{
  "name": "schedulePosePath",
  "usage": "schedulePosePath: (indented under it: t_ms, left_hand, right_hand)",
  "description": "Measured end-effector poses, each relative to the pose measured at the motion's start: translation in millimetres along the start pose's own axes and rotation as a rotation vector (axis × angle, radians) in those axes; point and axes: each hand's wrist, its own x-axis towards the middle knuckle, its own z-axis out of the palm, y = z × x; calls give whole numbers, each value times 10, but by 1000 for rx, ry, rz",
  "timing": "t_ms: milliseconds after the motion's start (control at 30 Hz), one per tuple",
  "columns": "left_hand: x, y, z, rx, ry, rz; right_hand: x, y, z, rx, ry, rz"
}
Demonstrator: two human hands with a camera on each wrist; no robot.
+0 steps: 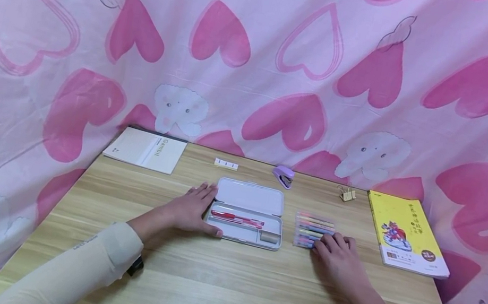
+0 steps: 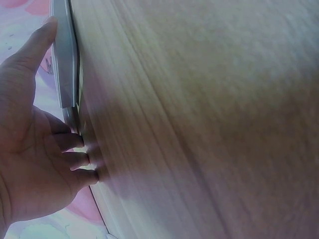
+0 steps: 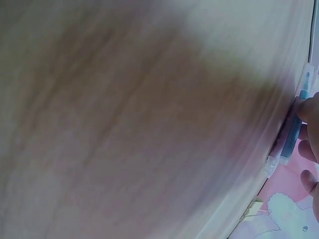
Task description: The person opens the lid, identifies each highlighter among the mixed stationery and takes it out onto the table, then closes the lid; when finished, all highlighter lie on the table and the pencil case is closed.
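Observation:
A white pencil case lies open on the wooden table, its lid folded back to the far side. Inside are red pens and a small grey-brown block. My left hand rests at the case's left end, fingers spread and thumb along the near corner; the left wrist view shows the thumb against the case's side. To the right lies a clear pack of coloured markers. My right hand holds its right end, fingers bent over it; in the right wrist view a blue marker shows beside the fingertips.
Along the back stand a notebook, a small white strip, a purple stapler and a gold binder clip. A yellow book lies at the right edge. A pink heart-patterned curtain hangs behind the table.

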Motion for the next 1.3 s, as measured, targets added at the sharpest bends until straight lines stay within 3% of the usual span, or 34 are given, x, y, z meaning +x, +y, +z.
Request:
schedulePosePath:
  t_ms: [400,1300]
  left_hand:
    - [-3,-9,9,-8,-3,-4]
    - [11,-20,23,-4,-3,-3]
  right_hand:
    - [-5,7,6,-9,-77,18]
    - [-9,-4,-6,-13,-59,30]
